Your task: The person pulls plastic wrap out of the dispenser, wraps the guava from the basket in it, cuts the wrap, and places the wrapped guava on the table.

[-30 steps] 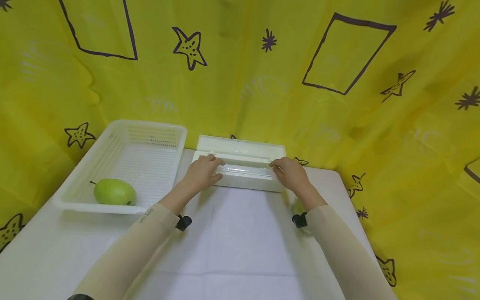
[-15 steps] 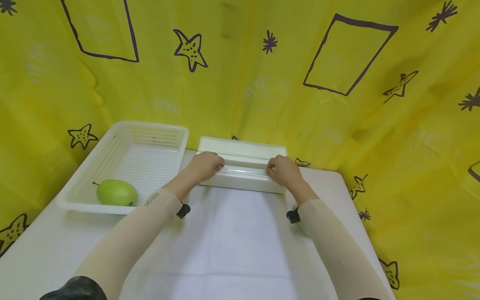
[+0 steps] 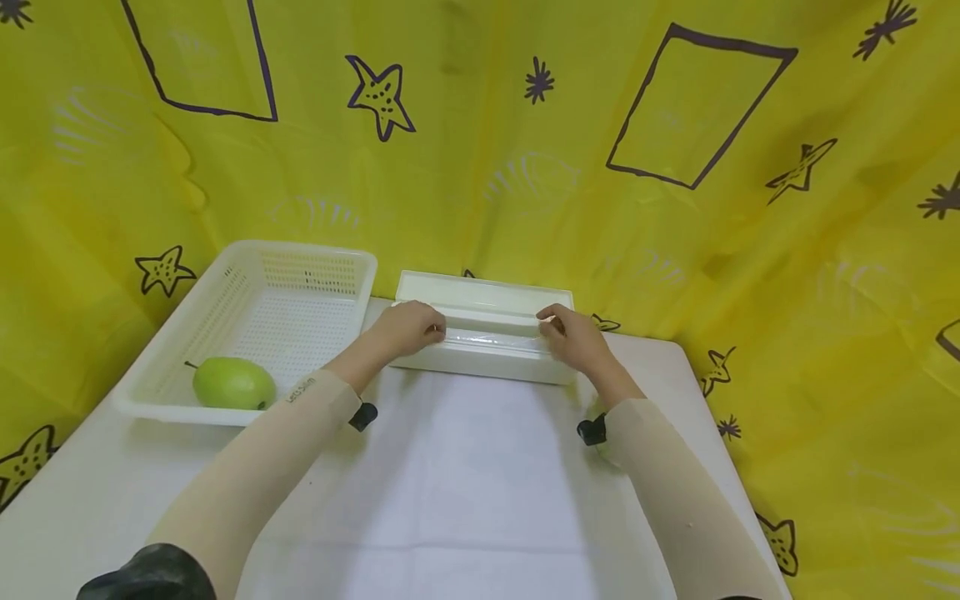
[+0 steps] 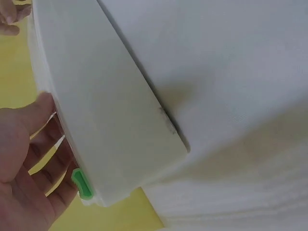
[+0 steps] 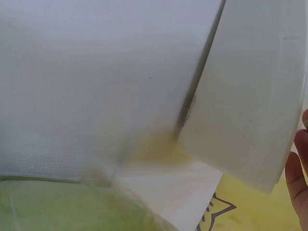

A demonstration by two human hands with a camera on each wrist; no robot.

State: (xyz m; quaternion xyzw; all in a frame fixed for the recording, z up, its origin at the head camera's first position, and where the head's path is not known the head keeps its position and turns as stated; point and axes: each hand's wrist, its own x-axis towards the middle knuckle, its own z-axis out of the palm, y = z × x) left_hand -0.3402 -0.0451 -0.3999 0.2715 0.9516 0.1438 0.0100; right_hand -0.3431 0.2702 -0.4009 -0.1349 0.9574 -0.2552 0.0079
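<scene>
Backdrop: yellow curtain [image 3: 480, 217] with dark line drawings, behind the white-covered surface [image 3: 480, 467]. A white basket [image 3: 172, 413] stands at the left. Right of it, at the middle of the far side, sits the main item: a long white box [image 3: 480, 364], its lid [image 3: 483, 294] raised along the far side.

Left hand [image 3: 408, 327] at the box's left end: fingers bent, thumb tip at the box edge; cannot tell whether they pinch anything. Right hand [image 3: 576, 340] at the right end: index finger and thumb slightly apart, no grip seen.

A pale green thing [image 5: 67, 207] lies on the near right part of the surface, mostly hidden by the right sleeve in the head view. One green fruit [image 3: 234, 383] lies in the basket's near left part.

Clear film [image 3: 491, 339] spans the box opening between the hands. Smallest: a green clip [image 4: 83, 184] at the box's left end, close to the left fingers.

Step in hand, judged: getting hold of the film's free edge. Next move seems to call for a secure pinch at both ends and an even, level pull, lest the film skew or the light-looking box slide.
</scene>
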